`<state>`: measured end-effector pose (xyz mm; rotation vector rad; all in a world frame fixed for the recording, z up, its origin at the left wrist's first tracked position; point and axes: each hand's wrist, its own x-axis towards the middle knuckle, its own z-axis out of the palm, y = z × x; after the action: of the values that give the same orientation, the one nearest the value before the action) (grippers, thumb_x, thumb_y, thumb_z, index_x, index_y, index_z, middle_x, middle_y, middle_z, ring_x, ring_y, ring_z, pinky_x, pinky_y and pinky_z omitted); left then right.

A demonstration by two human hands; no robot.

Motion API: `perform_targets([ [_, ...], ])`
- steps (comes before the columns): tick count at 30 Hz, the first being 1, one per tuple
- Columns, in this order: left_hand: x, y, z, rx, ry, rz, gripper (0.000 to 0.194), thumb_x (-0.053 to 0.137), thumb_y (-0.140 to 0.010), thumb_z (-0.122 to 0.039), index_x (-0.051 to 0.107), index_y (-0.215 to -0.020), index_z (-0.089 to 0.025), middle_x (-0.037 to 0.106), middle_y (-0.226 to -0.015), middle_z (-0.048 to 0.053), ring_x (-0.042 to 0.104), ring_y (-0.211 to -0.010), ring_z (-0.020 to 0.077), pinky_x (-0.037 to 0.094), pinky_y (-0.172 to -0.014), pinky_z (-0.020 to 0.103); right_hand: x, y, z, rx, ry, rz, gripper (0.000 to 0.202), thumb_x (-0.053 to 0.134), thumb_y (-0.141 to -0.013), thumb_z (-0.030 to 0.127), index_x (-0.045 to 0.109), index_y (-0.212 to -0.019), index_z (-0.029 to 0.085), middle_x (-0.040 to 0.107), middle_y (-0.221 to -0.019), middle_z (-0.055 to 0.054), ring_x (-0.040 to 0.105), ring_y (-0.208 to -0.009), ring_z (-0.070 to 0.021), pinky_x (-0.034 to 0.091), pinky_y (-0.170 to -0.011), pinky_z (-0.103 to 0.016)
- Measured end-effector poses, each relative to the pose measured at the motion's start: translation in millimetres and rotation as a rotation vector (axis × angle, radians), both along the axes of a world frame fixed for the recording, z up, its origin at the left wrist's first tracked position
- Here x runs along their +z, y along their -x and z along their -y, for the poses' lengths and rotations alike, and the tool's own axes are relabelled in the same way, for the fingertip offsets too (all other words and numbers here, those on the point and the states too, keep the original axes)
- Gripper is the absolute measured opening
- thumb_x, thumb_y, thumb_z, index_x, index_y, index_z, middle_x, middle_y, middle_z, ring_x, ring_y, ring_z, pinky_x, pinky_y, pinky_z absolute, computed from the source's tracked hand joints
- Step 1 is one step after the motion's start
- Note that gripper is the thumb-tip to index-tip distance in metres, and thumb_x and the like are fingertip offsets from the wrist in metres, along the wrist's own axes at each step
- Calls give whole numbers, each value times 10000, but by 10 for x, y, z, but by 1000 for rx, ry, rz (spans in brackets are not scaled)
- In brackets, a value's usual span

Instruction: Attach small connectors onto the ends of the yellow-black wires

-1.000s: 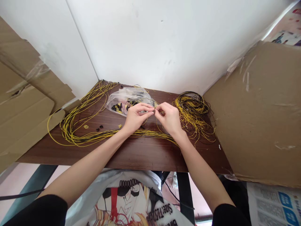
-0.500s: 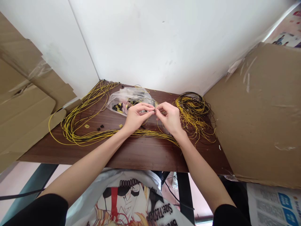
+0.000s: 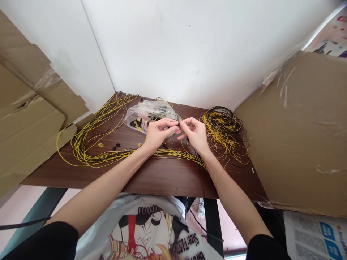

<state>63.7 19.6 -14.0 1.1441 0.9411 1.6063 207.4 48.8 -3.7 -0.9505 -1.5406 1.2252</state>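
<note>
Over the middle of the table, my left hand [image 3: 159, 134] and my right hand [image 3: 195, 134] meet fingertip to fingertip. A small dark piece [image 3: 178, 124] shows between my left thumb and fingers, which are closed in a pinch. My right thumb and index finger pinch at the same spot, its other fingers curled loosely below; what they grip is too small to make out. Thin yellow and black wires run near both hands. Just behind them lies a clear plastic bag [image 3: 148, 107] holding small black and yellow pieces. Below my wrists passes a long bundle of yellow and black wires [image 3: 173, 153].
A tangled coil of yellow and black wire [image 3: 222, 121] lies at the right. Small black pieces [image 3: 116, 147] and a yellow piece [image 3: 101, 144] rest at the left of the brown table [image 3: 168, 177]. Cardboard sheets [image 3: 295, 133] flank both sides; a white wall [image 3: 176, 54] stands behind.
My right hand's fingers have shifted slightly: the thumb lies closer over the meeting point, and the lower fingers have spread a little below it. My left hand stays almost where it was.
</note>
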Motion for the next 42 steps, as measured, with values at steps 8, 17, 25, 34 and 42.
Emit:
perform_targets([
  [8,-38,-24,3,-35,2,22,166,802,-606,-238,759,-750,-167,725,-925,86,654,-941,219,497,-916,398,-12,4,46,-65,-188,117,157,572,-816,340,555,-756,197,632,-693,-13,636,-602,-141,557,-608,-294],
  [17,-86,-23,-38,-19,16,53,189,809,-593,-242,743,-741,-147,723,-936,89,648,-956,219,479,-944,394,-49,-4,34,-110,-365,228,144,545,-847,289,624,-776,191,644,-780,-37,611,-680,-153,502,-655,-298],
  [25,-98,-43,-54,-80,56,149,262,807,-591,-216,697,-814,-137,696,-834,42,656,-810,163,511,-886,363,-8,-10,4,-181,-397,215,105,633,-787,256,707,-793,182,655,-781,-26,574,-663,-124,468,-630,-267],
  [34,-77,-63,-17,43,-96,-24,169,756,-654,-202,686,-798,-147,665,-878,45,622,-880,162,534,-835,320,-2,1,0,-130,-144,67,135,678,-719,293,680,-766,166,656,-698,-15,537,-606,-112,440,-597,-256],
  [42,-79,-87,20,67,-179,-67,89,719,-701,-192,703,-776,-148,685,-914,72,643,-926,177,549,-870,364,28,-11,-20,-66,51,-2,172,719,-647,324,656,-675,166,590,-614,16,465,-565,-88,375,-563,-244],
])
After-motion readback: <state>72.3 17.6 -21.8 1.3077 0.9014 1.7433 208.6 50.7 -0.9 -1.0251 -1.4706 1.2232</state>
